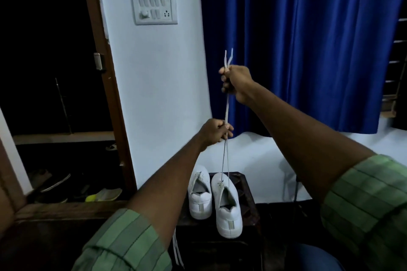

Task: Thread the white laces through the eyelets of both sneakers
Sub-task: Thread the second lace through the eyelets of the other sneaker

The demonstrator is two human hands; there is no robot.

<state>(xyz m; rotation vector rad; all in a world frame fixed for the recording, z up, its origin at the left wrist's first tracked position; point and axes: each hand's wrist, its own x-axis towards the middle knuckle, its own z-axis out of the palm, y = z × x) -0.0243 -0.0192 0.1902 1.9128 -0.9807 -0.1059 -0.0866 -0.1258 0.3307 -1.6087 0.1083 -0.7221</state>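
Tension matters: right hand (236,82) at twelve o'clock pinches both lace (226,114) ends, left hand (214,132) grips lower; evening them above right sneaker (228,203) likely helps.

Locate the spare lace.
Head view, bottom centre-left: the spare lace hangs at the dark stand's left edge, beside the left sleeve, below the sneakers.

We see two white leather sneakers (214,200) on a dark brown wooden surface (250,204), a thin white lace (225,156), and our green sleeves (130,244) checked with darker lines. A deep blue pleated curtain (308,39) hangs beside the pale white wall (158,94) with its white switch plate (154,7).
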